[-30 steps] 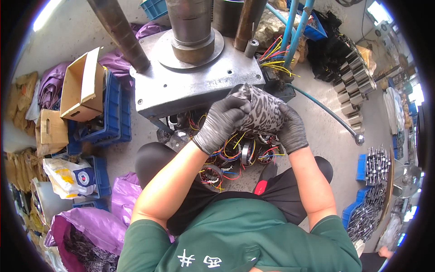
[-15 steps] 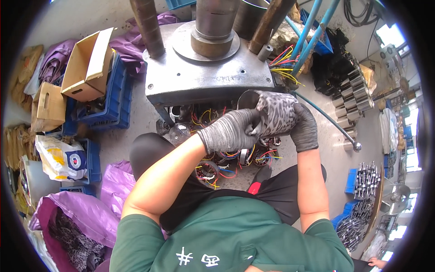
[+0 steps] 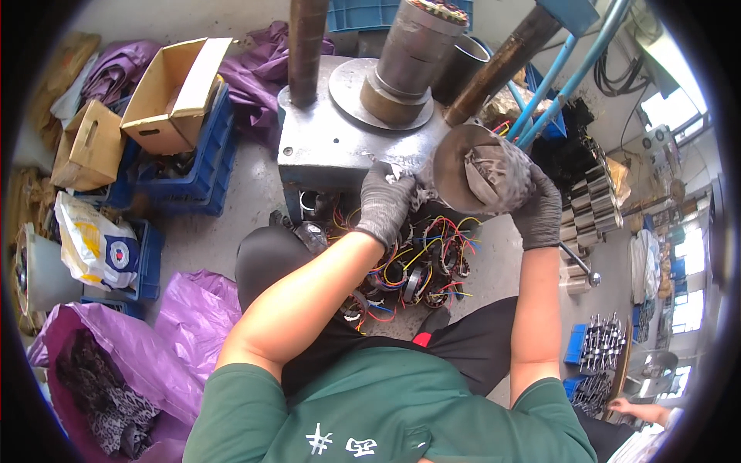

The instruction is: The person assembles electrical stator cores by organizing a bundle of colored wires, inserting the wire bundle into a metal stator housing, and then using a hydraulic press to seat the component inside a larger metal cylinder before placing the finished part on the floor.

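My right hand, in a grey knit glove, grips the right side of a hollow metal cylinder. The cylinder's open end is turned toward me, and a grey patterned cloth lies bunched inside its mouth and against its right side. My left hand, gloved too, is closed on a pale, blurred end of cloth beside the cylinder's left rim. Just behind both hands stands a metal press block. On it rises a thick steel column with a wound motor core at its top.
Wound stators with coloured wires lie on the floor below my hands. At left are blue crates, cardboard boxes and a purple sack of rags. Metal cylinders are stacked at right; another person's hand shows lower right.
The cylinder has turned so its open end faces me, and cloth now shows inside it. My left hand has moved left, away from the cylinder. The view has shifted.
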Motion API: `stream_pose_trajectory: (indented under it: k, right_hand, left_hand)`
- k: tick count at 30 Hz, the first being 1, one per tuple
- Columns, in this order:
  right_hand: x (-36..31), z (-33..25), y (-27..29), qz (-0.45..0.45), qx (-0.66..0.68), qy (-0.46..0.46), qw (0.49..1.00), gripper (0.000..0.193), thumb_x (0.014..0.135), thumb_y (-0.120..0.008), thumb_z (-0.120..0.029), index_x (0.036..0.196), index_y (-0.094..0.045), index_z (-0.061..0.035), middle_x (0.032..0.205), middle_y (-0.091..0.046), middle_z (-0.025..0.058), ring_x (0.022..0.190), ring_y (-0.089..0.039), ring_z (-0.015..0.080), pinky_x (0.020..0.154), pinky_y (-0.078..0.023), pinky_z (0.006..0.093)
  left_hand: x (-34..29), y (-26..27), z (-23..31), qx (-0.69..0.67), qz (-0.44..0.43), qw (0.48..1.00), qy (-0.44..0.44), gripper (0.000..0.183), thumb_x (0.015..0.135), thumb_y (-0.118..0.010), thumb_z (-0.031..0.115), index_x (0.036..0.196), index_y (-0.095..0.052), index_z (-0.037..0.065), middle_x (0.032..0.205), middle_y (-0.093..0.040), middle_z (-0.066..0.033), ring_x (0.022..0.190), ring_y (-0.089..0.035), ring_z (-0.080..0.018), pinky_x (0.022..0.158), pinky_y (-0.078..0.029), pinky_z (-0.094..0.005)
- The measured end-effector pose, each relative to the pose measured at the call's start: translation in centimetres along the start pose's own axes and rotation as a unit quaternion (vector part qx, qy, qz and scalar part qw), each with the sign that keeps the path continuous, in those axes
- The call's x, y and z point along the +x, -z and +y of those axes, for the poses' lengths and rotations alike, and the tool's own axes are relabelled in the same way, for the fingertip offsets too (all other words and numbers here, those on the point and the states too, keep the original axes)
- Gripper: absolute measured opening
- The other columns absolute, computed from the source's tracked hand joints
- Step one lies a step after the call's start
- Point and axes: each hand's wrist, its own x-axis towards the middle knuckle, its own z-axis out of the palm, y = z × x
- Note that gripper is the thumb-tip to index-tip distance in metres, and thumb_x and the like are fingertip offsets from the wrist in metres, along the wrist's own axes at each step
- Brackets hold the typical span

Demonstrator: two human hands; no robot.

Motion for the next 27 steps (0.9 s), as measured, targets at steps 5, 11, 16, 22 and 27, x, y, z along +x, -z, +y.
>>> stream_pose_trajectory:
  k: [5, 11, 16, 22, 27]
  right_hand:
    - [-0.2, -1.7, -3.0, -0.06, -0.123, 0.057, 0.989, 0.033, 0.093, -0.07, -0.019, 0.121, -0.067, -0.0024, 0.119, -0.072, 0.0125, 0.11, -0.068, 0.0255, 0.101, -0.053, 0.042]
    - [0.9, 2.6, -11.7, -0.042, -0.257, 0.109, 0.959, 0.032, 0.087, -0.078, -0.013, 0.115, -0.068, 0.0, 0.104, -0.071, 0.0078, 0.097, -0.069, 0.0186, 0.087, -0.056, 0.0314]
    - [3.7, 7.2, -14.5, -0.147, -0.532, 0.247, 0.796, 0.035, 0.088, -0.079, -0.009, 0.119, -0.066, 0.0009, 0.107, -0.07, 0.0068, 0.098, -0.064, 0.0131, 0.089, -0.056, 0.0299]
    - [4.6, 15.4, -26.9, -0.306, -0.618, 0.477, 0.545, 0.033, 0.081, -0.081, -0.012, 0.11, -0.069, -0.0004, 0.104, -0.071, 0.0194, 0.096, -0.07, 0.0361, 0.09, -0.055, 0.0445]
    - [8.0, 13.7, -25.0, -0.227, -0.656, 0.54, 0.476, 0.022, 0.084, -0.075, -0.011, 0.106, -0.072, -0.0084, 0.1, -0.072, 0.018, 0.092, -0.067, 0.0404, 0.085, -0.054, 0.047]
  left_hand:
    - [-2.0, -1.8, 1.0, 0.017, 0.003, 1.0, -0.006, 0.027, 0.097, -0.07, 0.015, 0.114, -0.06, -0.003, 0.098, -0.07, -0.0127, 0.083, -0.062, -0.0155, 0.076, -0.055, -0.0321]
    - [-5.0, -4.9, -2.4, 0.068, -0.374, 0.924, -0.036, 0.029, 0.093, -0.072, 0.026, 0.107, -0.064, 0.001, 0.095, -0.071, -0.0128, 0.091, -0.069, -0.02, 0.082, -0.057, -0.0368]
    - [-5.3, -8.0, -2.6, -0.014, -0.231, 0.973, 0.011, 0.021, 0.095, -0.068, 0.005, 0.114, -0.06, 0.002, 0.085, -0.068, -0.0102, 0.071, -0.064, -0.0226, 0.067, -0.057, -0.0346]
    - [9.2, -4.2, -10.8, -0.634, -0.212, 0.735, -0.112, 0.038, 0.111, -0.032, 0.017, 0.14, -0.056, 0.008, 0.15, -0.056, -0.0134, 0.136, -0.053, -0.026, 0.12, -0.036, -0.0394]
    - [4.7, -4.0, -7.0, -0.386, -0.103, 0.916, -0.016, 0.039, 0.11, -0.039, 0.021, 0.145, -0.049, 0.009, 0.138, -0.056, -0.0108, 0.124, -0.054, -0.0217, 0.103, -0.045, -0.0333]
